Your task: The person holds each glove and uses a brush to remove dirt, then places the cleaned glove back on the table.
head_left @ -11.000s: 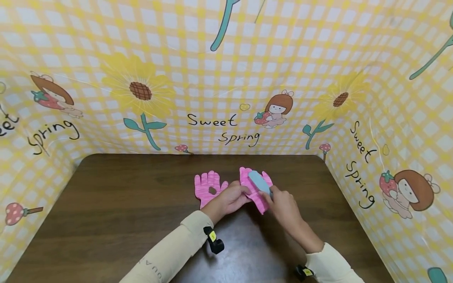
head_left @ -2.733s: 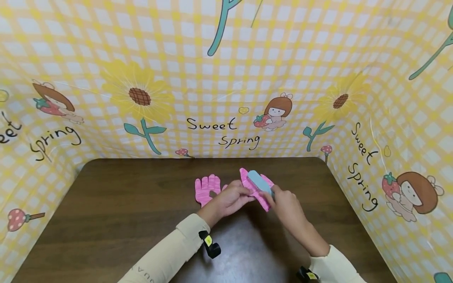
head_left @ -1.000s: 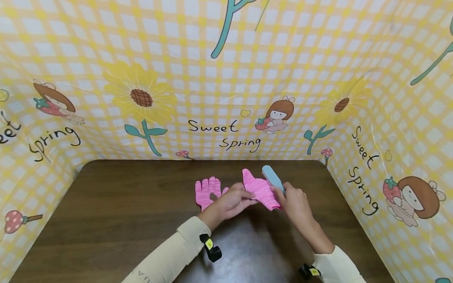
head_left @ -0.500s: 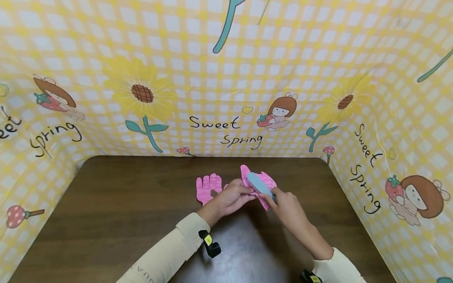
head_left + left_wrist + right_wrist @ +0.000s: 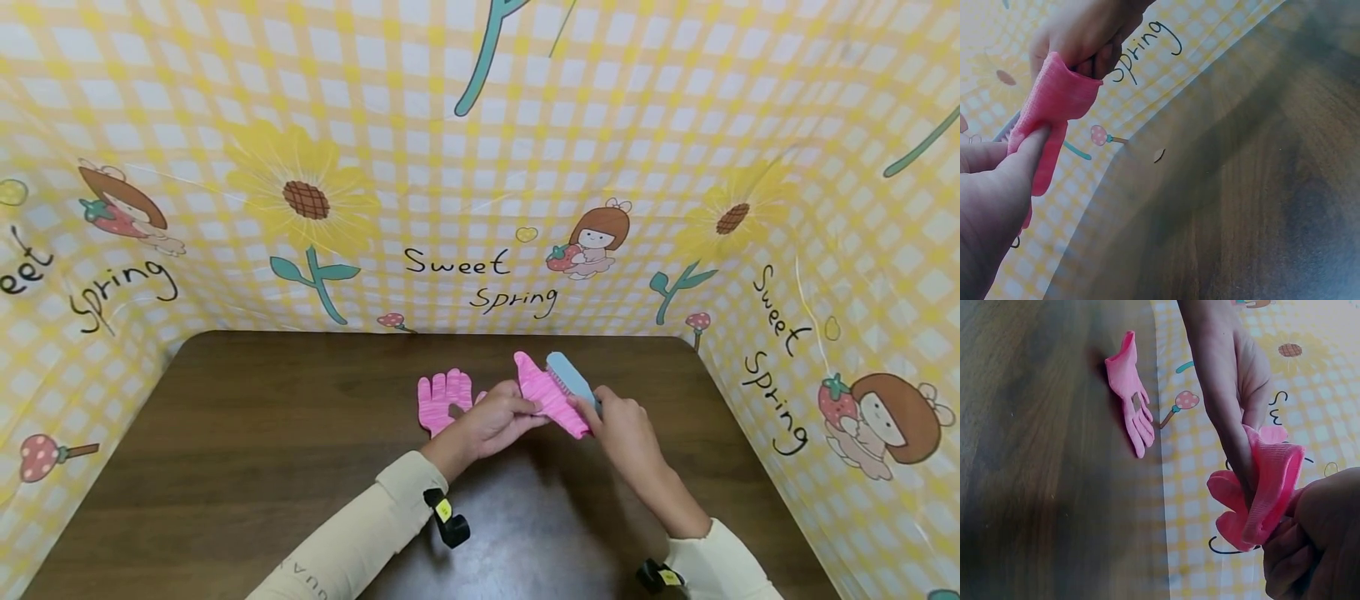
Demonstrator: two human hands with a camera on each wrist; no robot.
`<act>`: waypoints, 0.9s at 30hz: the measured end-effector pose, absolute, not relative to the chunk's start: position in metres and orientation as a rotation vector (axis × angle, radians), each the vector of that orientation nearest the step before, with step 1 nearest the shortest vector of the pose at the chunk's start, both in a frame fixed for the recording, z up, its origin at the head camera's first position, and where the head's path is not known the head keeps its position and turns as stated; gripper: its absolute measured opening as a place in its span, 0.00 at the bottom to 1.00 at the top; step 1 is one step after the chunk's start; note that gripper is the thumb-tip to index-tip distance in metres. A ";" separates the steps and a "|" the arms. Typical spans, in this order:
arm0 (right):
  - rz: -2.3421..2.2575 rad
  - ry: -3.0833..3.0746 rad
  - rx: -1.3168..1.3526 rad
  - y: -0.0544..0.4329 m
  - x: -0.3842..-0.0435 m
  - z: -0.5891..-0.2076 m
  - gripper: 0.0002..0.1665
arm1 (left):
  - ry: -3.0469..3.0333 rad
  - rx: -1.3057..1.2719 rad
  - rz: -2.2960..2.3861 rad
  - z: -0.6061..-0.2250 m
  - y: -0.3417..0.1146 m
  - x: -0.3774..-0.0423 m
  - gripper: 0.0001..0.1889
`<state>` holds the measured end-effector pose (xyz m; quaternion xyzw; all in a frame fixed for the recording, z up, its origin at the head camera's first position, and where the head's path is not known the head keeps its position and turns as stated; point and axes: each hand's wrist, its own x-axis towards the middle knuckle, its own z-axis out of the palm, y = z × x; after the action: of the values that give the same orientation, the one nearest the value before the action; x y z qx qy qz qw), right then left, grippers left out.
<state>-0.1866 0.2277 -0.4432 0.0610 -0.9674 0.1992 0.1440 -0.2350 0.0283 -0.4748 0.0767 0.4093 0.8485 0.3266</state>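
My left hand (image 5: 497,422) pinches a pink knitted glove (image 5: 542,393) between thumb and fingers, held up over the table. In my right hand (image 5: 628,429) is a light blue scrubbing brush (image 5: 572,377), its bristles against the glove's right side. The left wrist view shows the left thumb pressed on the glove (image 5: 1063,97), near its cuff; the brush is mostly hidden there. In the right wrist view, the cuff of the held glove (image 5: 1272,487) gapes beside the curled right fingers. A second pink glove (image 5: 442,398) lies flat, with a dark brown patch (image 5: 1136,402) on it.
The dark wooden table (image 5: 262,433) extends around both hands. A yellow checked cloth (image 5: 450,183) with printed flowers and figures walls the back and sides. Each wrist wears a black camera strap; the left one (image 5: 448,521) sits at the sleeve cuff.
Over the last seconds the brush shifts back and forth across the held glove; since half a second ago it has moved right and slightly up. The left hand keeps its pinch.
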 end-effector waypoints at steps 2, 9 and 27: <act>0.586 -2.791 0.164 0.230 -0.187 -0.443 0.22 | 1.075 0.182 2.227 -0.475 0.029 -0.235 0.29; 0.704 -2.809 0.151 0.226 -0.180 -0.433 0.19 | 1.066 0.191 2.225 -0.473 0.029 -0.234 0.29; 0.592 -2.825 0.163 0.231 -0.182 -0.440 0.22 | 1.134 0.173 2.188 -0.472 0.031 -0.228 0.26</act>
<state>-0.1820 0.2309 -0.4402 0.0559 -0.9695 0.2031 0.1251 -0.2282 0.0307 -0.4724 0.0662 0.4334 0.8363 0.3293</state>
